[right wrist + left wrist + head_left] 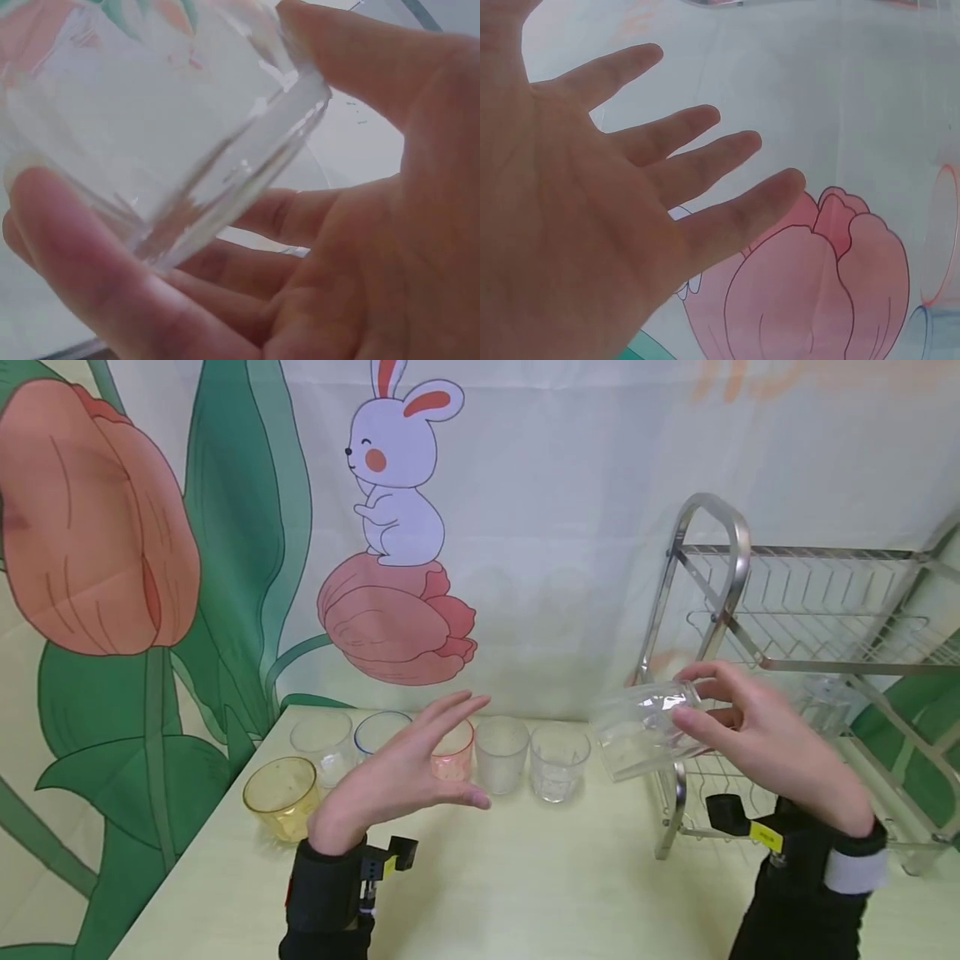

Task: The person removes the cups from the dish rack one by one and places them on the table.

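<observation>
Tilted on its side, a clear drinking glass (pixel 647 727) is gripped near its base by my right hand (pixel 757 735), its mouth facing left. In the right wrist view the thumb and fingers lie round the thick base of the glass (pixel 225 172). My left hand (pixel 397 768) is raised over the row of glasses with fingers spread and nothing in it; the left wrist view shows its bare palm (pixel 577 225). Behind it stand a red-rimmed glass (pixel 453 752) and a blue-rimmed glass (pixel 378 727), both partly hidden. Two clear glasses, a frosted one (pixel 501 756) and another (pixel 558 764), stand to its right.
A yellow glass (pixel 281 797) and a clear glass (pixel 322 743) stand at the table's left edge. On the right is a two-tier metal dish rack (pixel 723 585), with a clear glass item (pixel 825 702) inside its lower level. A printed cloth (pixel 562 510) hangs behind.
</observation>
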A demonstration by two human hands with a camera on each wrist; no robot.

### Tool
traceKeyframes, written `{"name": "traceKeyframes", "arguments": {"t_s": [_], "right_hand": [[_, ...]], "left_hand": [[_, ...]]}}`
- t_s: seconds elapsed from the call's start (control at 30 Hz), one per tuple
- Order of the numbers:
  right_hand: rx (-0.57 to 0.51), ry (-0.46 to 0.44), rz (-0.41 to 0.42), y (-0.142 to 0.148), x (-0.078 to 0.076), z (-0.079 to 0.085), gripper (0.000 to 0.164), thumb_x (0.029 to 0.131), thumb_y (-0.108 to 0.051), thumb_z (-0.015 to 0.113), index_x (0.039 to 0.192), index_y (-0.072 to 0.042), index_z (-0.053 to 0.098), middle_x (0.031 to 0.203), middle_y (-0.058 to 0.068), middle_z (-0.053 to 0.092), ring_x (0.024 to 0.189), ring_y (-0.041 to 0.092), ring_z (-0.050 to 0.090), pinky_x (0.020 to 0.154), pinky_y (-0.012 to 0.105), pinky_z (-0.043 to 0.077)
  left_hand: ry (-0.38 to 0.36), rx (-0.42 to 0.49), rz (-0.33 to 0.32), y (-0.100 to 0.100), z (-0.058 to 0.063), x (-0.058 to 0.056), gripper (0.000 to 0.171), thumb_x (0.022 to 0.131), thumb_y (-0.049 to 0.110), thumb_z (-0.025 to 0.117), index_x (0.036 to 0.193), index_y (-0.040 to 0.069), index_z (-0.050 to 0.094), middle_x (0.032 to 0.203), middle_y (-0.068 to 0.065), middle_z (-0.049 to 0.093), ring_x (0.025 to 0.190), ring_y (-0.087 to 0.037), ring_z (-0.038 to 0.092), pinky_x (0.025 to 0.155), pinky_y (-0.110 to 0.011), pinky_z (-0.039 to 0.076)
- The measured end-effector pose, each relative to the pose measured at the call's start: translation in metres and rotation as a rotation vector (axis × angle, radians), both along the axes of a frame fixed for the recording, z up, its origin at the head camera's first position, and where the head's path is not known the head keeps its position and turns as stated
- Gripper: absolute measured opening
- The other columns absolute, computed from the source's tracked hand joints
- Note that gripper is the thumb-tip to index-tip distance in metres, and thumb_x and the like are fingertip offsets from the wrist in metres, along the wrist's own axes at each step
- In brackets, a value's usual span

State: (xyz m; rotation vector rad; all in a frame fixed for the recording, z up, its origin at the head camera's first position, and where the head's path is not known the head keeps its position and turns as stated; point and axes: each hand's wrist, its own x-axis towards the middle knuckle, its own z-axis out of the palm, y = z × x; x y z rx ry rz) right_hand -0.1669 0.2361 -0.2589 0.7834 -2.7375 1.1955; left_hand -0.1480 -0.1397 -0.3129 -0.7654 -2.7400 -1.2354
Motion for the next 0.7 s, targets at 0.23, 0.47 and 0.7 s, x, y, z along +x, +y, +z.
{"name": "traceKeyframes", "arguments": {"t_s": [0.23,0.47,0.7], "right_hand": [[-0.053,-0.004,0.002,-0.012,0.000,-0.004,0.041,0.101,-0.031,0.055,0.136,-0.014,0.043,0.129,0.015,0.055,0.102,0.032,0.064,0.079,0.041,0.054],[-0.139,-0.024,0.025,-0.020,-0.002,-0.009,0.038,0.102,-0.028,0.054,0.137,-0.018,0.043,0.129,0.010,0.055,0.101,0.029,0.063,0.080,0.042,0.052],[-0.218,-0.025,0.049,-0.024,-0.002,-0.013,0.034,0.103,-0.024,0.052,0.135,-0.017,0.044,0.123,0.010,0.058,0.099,0.029,0.064,0.079,0.039,0.054]], "left_hand": [[0.009,0.071,-0.029,0.007,-0.002,-0.004,0.099,0.068,0.047,0.087,0.150,0.040,0.033,0.156,0.012,0.024,0.138,-0.015,0.033,0.105,-0.046,0.039],[0.012,0.136,-0.066,0.018,-0.001,-0.009,0.098,0.069,0.039,0.089,0.151,0.039,0.033,0.155,0.010,0.028,0.131,-0.015,0.042,0.103,-0.041,0.041],[0.055,0.131,-0.063,0.026,-0.001,-0.008,0.097,0.069,0.042,0.088,0.150,0.040,0.034,0.151,0.015,0.032,0.120,-0.019,0.053,0.098,-0.043,0.044]]}}
